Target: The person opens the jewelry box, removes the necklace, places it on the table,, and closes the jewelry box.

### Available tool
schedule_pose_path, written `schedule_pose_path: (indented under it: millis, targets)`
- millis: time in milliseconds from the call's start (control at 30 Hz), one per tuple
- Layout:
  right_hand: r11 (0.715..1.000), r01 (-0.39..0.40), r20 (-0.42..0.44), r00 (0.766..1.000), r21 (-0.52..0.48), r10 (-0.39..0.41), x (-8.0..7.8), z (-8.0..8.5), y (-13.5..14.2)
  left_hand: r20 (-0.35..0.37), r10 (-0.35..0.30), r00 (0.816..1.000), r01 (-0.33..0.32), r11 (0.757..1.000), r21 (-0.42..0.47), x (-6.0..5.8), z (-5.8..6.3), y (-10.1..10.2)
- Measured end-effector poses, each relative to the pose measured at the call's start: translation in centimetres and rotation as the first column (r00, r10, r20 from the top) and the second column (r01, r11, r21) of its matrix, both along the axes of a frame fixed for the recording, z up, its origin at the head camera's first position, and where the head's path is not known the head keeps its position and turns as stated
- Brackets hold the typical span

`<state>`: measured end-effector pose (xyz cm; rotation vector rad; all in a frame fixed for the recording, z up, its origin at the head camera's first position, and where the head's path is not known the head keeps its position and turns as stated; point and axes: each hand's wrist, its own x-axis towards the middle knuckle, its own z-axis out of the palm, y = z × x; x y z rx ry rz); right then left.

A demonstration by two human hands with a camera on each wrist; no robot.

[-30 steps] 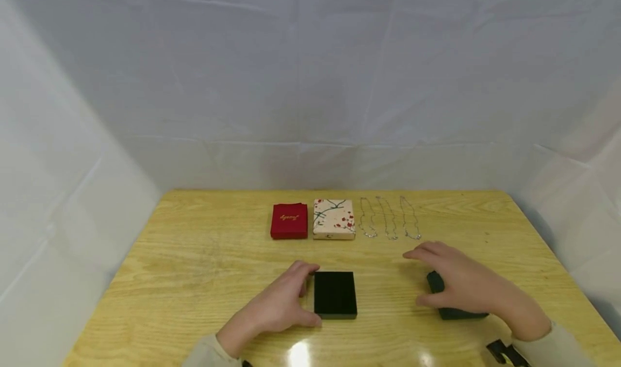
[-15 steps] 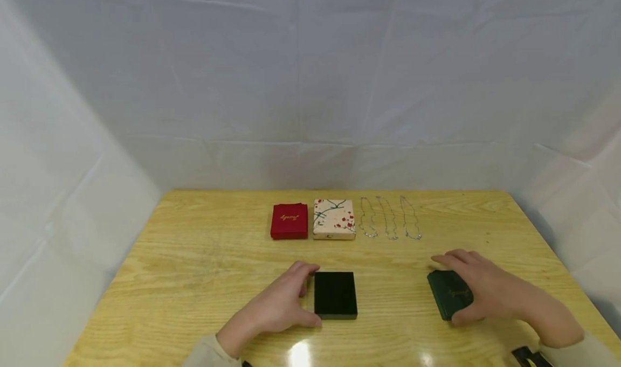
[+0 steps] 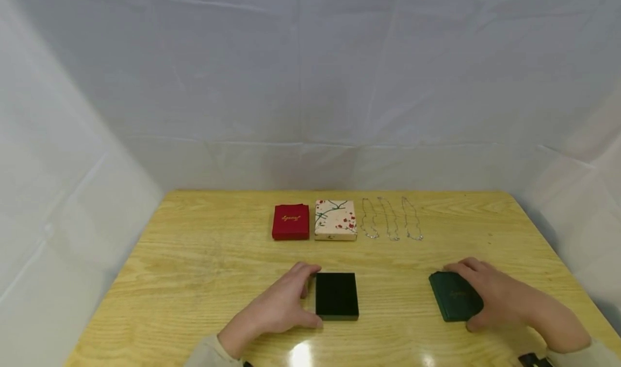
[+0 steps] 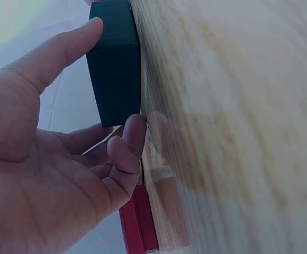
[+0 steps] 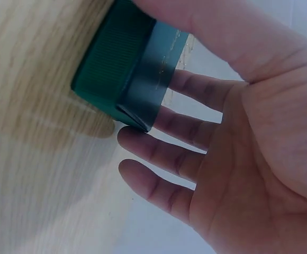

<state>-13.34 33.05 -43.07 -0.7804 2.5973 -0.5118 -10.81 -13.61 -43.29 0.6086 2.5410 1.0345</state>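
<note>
A flat, square dark-green jewelry box base with a black top stands on the table in front of me. My left hand holds it at its left end, thumb on the near side and fingers at the far side; the left wrist view shows the thumb on its dark-green wall. To the right lies a green jewelry box lid with gold lettering. My right hand spans it from the right, thumb near and fingers far. In the right wrist view the fingers reach behind the lid.
A red jewelry box with gold lettering sits at the back, beside a cream flower-patterned box. Several thin silver chains lie in a row right of it, among them a necklace. White cloth encloses the wooden table.
My right hand has moved right and settled around the green lid's far and near sides, uncovering its lettering. The left hand and black-topped base have stayed in place.
</note>
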Motion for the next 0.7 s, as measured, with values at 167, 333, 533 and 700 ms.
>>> schedule_pose_path:
  millis: [167, 333, 533, 700]
  targets:
    - [1.000, 0.010, 0.011, 1.000, 0.000, -0.010, 0.00, -0.28, 0.00, 0.002, 0.001, 1.000, -0.001, 1.000, 0.003, 0.01, -0.12, 0.02]
    - [1.000, 0.014, 0.009, 1.000, 0.005, -0.014, -0.03, -0.41, -0.02, 0.001, 0.002, 1.000, -0.002, 1.000, 0.002, -0.04, -0.16, 0.05]
    - [1.000, 0.020, 0.016, 1.000, 0.003, -0.020, -0.16, -0.45, 0.06, 0.003, 0.002, 1.000, -0.002, 1.000, 0.001, -0.03, -0.12, 0.04]
    - [1.000, 0.021, 0.022, 1.000, -0.007, -0.021, -0.12, -0.40, 0.04, -0.005, 0.002, 1.000, -0.002, 1.000, 0.002, 0.04, -0.07, 0.02]
